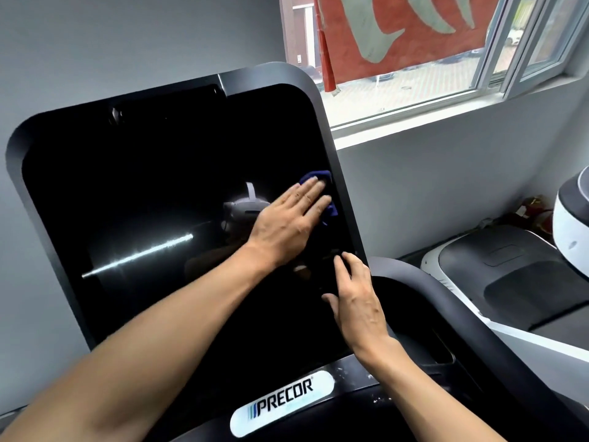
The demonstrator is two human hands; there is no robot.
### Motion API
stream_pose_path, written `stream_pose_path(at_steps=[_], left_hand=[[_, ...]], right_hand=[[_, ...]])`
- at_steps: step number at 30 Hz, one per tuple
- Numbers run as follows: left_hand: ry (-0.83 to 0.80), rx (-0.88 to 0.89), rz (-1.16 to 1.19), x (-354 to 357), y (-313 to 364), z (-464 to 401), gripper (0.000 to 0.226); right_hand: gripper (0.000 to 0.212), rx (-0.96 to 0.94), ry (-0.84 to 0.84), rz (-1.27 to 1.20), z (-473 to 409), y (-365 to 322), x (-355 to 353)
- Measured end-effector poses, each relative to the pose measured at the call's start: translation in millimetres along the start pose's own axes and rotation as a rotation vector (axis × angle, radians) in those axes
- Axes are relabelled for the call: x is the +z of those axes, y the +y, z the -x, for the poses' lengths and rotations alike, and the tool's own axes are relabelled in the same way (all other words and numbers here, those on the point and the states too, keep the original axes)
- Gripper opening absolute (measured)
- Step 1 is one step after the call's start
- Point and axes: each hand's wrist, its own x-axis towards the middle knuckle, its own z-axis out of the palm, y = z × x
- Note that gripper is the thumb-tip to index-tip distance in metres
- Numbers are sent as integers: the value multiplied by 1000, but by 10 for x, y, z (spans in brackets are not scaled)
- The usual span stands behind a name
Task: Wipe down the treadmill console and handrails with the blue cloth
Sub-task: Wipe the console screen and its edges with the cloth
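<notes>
I see the left hand (pixel 288 218) laid flat on the black screen (pixel 153 193) of the treadmill console (pixel 19 148), fingers (pixel 314 193) straight and held close together, pressing the blue cloth (pixel 322 177) against the glass. The cloth sits near the screen's right edge, mostly covered by the hand; only its upper and right folds show. My right hand (pixel 357 298) rests at the lower right edge of the screen, fingers slightly bent and a little apart, thumb pointing left, holding nothing. A white PRECOR label (pixel 282 401) lies below the screen. To the right, a window (pixel 414 59) sits above a second machine (pixel 510 272) with white and grey covers.
</notes>
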Motion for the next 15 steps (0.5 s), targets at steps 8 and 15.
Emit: stream_pose_path(at_steps=[8,15], left_hand=[[-108,56,53,-27,137,344,59],[-48,130,-1,-83,-223,118,47]], right_hand=[[92,11,-4,65,-7,-41,3],[88,2,20,54,18,-37,53]])
